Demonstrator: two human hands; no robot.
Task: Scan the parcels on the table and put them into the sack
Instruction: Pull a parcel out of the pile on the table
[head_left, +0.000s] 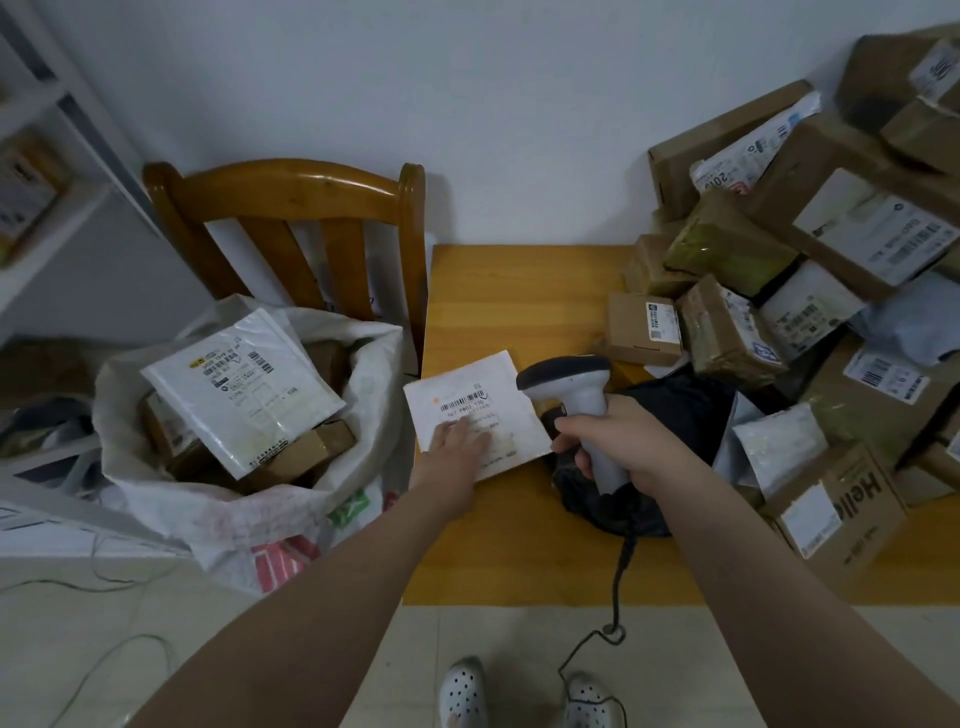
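Observation:
A flat white parcel (475, 400) with a barcode label lies at the left edge of the wooden table (509, 301). My left hand (457, 447) rests on its near half with the fingers laid flat. My right hand (613, 441) grips the handle of a grey barcode scanner (571, 384), whose head points left at the parcel's label. The white woven sack (223, 499) stands open on the floor left of the table, with a white mailer (244, 384) and several brown boxes inside.
A heap of cardboard boxes (831, 249) and mailers fills the table's right side. A black bag (680, 410) lies under my right hand. A wooden chair (296, 234) stands behind the sack, a white shelf (47, 218) at far left. The scanner's cable (621, 587) hangs to the floor.

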